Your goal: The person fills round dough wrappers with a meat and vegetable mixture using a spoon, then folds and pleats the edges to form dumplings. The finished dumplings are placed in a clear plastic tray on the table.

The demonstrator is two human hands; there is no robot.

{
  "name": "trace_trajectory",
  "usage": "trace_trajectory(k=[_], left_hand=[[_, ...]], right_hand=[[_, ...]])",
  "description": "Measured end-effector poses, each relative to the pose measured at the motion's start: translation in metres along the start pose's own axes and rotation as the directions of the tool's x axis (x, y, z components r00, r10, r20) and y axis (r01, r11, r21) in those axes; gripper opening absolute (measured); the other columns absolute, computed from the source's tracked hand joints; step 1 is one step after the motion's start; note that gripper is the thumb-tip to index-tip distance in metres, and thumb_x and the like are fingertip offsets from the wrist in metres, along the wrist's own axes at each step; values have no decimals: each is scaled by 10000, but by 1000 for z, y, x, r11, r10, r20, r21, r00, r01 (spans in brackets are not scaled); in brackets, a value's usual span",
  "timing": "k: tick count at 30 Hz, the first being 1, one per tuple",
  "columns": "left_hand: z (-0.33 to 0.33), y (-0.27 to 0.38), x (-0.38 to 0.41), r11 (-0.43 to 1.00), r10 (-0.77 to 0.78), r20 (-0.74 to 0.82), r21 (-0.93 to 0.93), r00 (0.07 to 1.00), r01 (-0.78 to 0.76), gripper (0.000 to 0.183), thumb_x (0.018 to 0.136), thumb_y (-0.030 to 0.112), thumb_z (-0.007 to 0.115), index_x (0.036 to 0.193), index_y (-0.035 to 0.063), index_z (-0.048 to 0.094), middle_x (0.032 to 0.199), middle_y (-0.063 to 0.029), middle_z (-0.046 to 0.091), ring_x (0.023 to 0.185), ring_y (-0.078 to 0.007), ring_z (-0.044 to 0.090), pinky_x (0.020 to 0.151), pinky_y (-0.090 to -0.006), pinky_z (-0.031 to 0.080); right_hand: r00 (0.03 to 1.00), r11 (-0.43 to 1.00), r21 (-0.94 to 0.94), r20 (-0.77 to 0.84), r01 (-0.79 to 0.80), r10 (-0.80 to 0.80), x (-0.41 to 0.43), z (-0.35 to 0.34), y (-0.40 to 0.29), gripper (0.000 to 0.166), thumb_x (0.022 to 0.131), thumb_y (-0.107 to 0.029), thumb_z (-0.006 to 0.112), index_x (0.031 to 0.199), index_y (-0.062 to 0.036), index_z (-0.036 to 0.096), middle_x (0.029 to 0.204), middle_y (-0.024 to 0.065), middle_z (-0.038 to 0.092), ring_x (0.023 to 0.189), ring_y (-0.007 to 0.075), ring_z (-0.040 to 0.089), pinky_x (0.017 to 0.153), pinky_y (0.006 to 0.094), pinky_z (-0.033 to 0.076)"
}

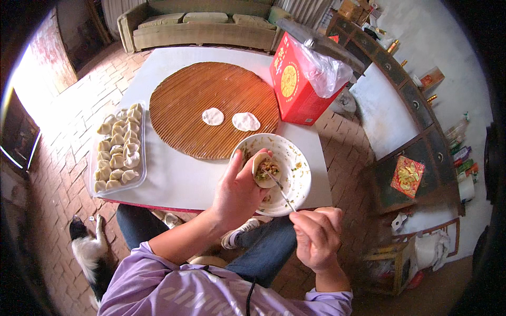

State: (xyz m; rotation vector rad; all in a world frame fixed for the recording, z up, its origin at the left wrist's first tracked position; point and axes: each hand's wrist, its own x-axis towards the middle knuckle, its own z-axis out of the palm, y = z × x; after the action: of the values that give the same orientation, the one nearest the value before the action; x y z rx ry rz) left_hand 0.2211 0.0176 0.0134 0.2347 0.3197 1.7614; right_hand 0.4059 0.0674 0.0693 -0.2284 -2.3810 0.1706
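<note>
My left hand [241, 189] cradles a round dumpling wrapper [259, 160] with a mound of chopped filling [265, 170] on it. It is held over a white bowl [302, 177], whose inner wall is smeared with bits of filling. In my right hand [318, 233] is the handle of a thin metal utensil [285, 195]; its far end touches the filling, and its tip is hidden there. Two floured wrappers, one on the left [213, 116] and one on the right [246, 121], lie flat on a round, ridged brown board [185, 106].
On the white table [170, 181], a clear plastic tray [143, 158] holds rows of folded dumplings [117, 154]. At the back right stands a red box [292, 83] with a plastic bag [326, 75]. A black-and-white dog [89, 252] lies on the brick floor. A sofa [205, 33] stands behind.
</note>
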Motion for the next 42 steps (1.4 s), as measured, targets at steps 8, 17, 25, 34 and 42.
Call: trace_trajectory(k=[8,17,25,34,42], left_hand=[[-13,7,21,999,51,18,18,999,-52,719,955,641,316,1444,117,377,1352,-69,516,1214,-234,493,1033,-402,362],[-12,14,29,992,121,6,-41,993,-120,775,945,655,319,1434,56,363,1415,-127,465,1309,-258,424,1134,-382,268],[-8,7,27,996,75,20,-38,997,-74,746,936,673,312,1384,90,436,1345,-119,531,1228,-262,491,1055,-376,349],[-13,18,33,975,97,10,-200,995,-93,784,929,664,362,1344,6,463,1380,-156,504,1287,-262,465,1123,-377,312],[-2,18,22,975,-104,122,-182,987,125,842,910,685,385,1394,-3,417,1425,-186,457,1321,-306,450,1054,-417,419]], right_hand=[[967,958,-190,183,212,-178,3,-3,10,297,781,-148,675,1078,-153,681,1009,-35,632,896,160,536,821,353,389],[977,967,-161,123,195,-177,4,-21,28,261,755,-153,698,1015,-173,703,999,-46,638,878,164,532,785,372,400],[945,944,-185,232,274,-229,14,-9,26,289,800,-209,637,1081,-173,695,1025,-58,630,905,136,525,838,355,387],[967,952,-242,216,186,-134,1,-33,38,277,780,-173,670,1055,-176,696,977,-51,626,891,162,532,831,375,389],[997,993,121,-77,3,6,-3,-18,34,149,895,-150,615,1025,-112,676,932,9,652,834,200,547,771,355,430]])
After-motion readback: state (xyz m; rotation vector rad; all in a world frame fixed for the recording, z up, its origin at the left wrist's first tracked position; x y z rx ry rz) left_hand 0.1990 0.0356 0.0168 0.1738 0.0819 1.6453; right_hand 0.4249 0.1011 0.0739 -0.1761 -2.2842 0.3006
